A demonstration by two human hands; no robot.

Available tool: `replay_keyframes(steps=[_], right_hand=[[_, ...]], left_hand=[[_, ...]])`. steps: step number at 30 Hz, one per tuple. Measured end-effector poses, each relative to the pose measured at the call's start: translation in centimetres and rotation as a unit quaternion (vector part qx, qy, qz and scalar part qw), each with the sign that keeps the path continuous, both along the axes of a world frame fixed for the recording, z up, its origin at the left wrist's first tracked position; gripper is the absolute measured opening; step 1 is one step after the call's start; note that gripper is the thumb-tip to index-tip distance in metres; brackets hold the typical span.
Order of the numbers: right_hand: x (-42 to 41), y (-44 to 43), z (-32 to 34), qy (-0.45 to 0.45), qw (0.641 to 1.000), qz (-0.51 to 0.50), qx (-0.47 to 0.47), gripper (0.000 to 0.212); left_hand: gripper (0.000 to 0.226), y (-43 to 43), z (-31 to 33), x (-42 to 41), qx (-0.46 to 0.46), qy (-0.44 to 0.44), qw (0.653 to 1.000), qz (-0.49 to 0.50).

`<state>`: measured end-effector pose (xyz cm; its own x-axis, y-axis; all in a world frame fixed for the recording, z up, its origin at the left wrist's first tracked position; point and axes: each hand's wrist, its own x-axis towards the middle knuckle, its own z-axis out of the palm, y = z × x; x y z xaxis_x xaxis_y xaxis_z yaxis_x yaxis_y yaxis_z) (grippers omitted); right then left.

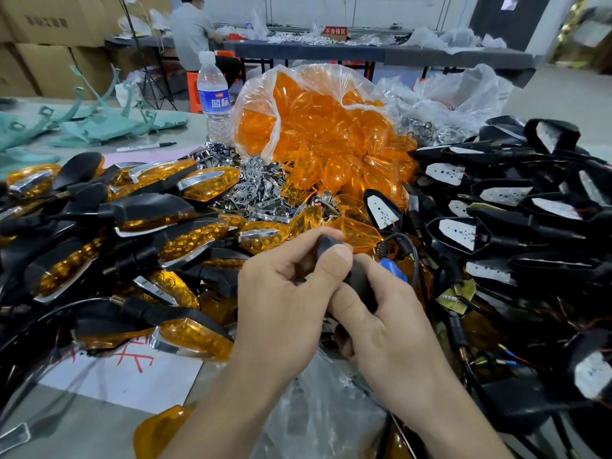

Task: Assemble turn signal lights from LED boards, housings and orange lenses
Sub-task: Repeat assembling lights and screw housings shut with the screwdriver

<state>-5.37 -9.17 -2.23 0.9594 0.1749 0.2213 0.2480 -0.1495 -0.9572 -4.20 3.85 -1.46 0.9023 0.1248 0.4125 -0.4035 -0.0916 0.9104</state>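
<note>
In mid frame the left hand (pixel 284 293) and right hand (pixel 394 323) curl fingers round a black housing (pixel 361 286), an orange lens (pixel 357 238) just beyond it; finished lights (pixel 132 226) heap at left; lensless housings (pixel 496 210) crowd right, so plenty seems left.

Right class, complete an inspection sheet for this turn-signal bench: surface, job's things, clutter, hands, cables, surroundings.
Surface: grey table, mostly covered; paper with red writing on it.
Job's things: finished lights piled left; bag of orange lenses centre; housings with LED boards right; chrome trims between.
Clutter: water bottle, marker pen, green plastic parts.
Grippers: left hand and right hand both grip one black housing.
Cables: black lead loops beside the right hand; blue connector by it.
Surroundings: seated person at far table; cardboard boxes.
</note>
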Motion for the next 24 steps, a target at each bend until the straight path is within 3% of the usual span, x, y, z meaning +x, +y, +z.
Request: replay_keyframes(steps=[3,7,10,15,19,21,22,24], right_hand=[[0.0,0.2,0.0,0.013,0.999,-0.018,-0.030,0.018],[0.0,0.6,0.4,0.077,0.993,0.050,0.075,0.025],[0.2,0.6,0.3,0.064,0.993,0.018,0.102,0.024],[0.1,0.7,0.0,0.077,0.986,0.009,0.148,0.018],[-0.1,0.9,0.4,0.035,0.996,-0.038,0.066,0.022],[-0.3,0.6,0.5,-0.012,0.995,-0.092,-0.041,0.049],[-0.4,0.3,0.7,-0.030,0.991,-0.106,-0.080,0.057],[-0.7,0.0,0.9,-0.046,0.989,-0.087,-0.108,0.048]], left_hand=[[0.022,0.4,0.1,0.1,-0.010,0.013,1.000,0.021],[0.011,0.9,0.6,0.9,-0.095,0.054,0.994,0.028],[0.016,0.8,0.3,1.0,-0.143,0.099,0.985,-0.003],[0.038,-0.1,-0.6,0.6,-0.097,0.147,0.981,-0.088],[0.019,0.1,0.1,0.4,-0.084,0.151,0.984,-0.033],[0.020,1.0,0.9,0.5,-0.099,0.173,0.980,-0.007],[0.024,1.8,1.4,0.7,-0.129,0.189,0.973,0.005],[0.025,4.1,2.3,1.3,-0.221,0.207,0.953,0.001]])
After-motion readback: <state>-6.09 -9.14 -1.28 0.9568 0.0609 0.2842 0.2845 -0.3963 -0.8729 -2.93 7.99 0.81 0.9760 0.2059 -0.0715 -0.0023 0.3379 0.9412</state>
